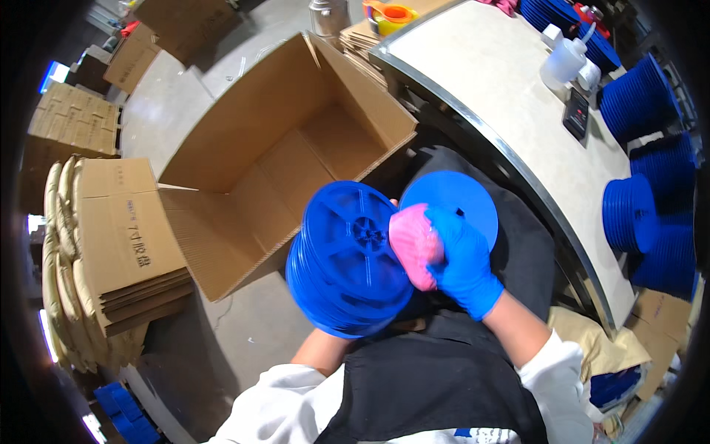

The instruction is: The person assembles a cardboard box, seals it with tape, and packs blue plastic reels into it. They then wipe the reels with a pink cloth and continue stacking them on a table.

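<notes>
Right at the middle of the scene, the right hand [464, 263], in a blue glove, is closed around a pink cloth [414, 244] and presses it against the face of the top reel, beside its hub. That reel belongs to a stack of blue plastic reels [344, 263] held tilted above the person's lap. The left hand is hidden beneath the stack; only the bare left forearm [319, 351] shows coming up under it, so I cannot tell how its fingers are set, though the stack seems to rest on it. Just right of the stack and partly behind the gloved hand lies a single blue disc [462, 200], flat on the person's dark apron [444, 377].

Farther out to the left, an open cardboard box [288, 155] stands on the floor with its flaps spread, its inside bare. Left of it sits a pile of flattened cartons [118, 244], with more stacked farther off.

To the right runs a pale worktable [503, 89] with a metal edge, curving away from the person. On it stand more stacks of blue reels [629, 214] at the right edge, a white squeeze bottle [563, 61] farther along, and a small dark device [576, 115] just beside the bottle. At the far end of the table sits a yellow and orange tape dispenser [392, 16].
</notes>
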{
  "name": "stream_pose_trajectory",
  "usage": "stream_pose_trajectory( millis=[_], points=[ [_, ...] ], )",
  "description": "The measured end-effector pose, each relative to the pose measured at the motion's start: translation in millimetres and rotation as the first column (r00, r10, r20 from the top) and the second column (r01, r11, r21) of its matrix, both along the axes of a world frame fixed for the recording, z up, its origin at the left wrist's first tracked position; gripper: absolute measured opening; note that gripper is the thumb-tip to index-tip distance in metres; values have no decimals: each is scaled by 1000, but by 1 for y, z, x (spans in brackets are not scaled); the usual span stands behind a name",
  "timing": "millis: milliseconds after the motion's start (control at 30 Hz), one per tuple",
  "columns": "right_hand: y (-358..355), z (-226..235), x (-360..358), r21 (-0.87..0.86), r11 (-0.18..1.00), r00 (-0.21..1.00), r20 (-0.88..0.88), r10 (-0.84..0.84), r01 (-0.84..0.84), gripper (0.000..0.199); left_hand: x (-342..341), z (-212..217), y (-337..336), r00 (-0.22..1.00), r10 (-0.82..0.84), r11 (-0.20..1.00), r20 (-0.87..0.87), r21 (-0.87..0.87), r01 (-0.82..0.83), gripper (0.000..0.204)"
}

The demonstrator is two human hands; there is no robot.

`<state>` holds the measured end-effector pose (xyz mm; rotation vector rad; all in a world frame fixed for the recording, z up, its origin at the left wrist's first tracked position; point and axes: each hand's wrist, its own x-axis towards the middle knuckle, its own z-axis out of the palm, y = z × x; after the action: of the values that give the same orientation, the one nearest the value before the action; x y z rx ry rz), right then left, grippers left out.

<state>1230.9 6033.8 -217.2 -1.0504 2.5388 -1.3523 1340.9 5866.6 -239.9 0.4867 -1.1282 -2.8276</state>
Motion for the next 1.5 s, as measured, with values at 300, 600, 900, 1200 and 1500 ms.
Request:
stream_pose_trajectory(
  millis=[300, 600, 900, 1200, 1500],
  points=[
    [72, -58, -67, -96, 791, 763, 355, -539, 604, 55, -24, -4, -1, 999, -46, 999, -13, 9, 46, 45],
    [47, -18, -18, 127, 990, 980, -195, -33, 59, 43, -3, 1, -7, 1000, -15, 1000, 23, 2, 15, 46],
    [-33, -1, -43, -40, 994, 982, 155, 109, -104, 36, 1, 6, -7, 999, -31, 999, 36, -20, 31, 46],
    [43, -9, -23, -77, 962, 959, 93, 268, -261, 38, -11, -2, -6, 1000, -29, 999, 3, 22, 29, 47],
    [73, -53, -75, -300, 646, 561, 792, -242, 702, 36, -40, -3, 0, 998, -62, 998, -27, 13, 62, 48]
  ],
)
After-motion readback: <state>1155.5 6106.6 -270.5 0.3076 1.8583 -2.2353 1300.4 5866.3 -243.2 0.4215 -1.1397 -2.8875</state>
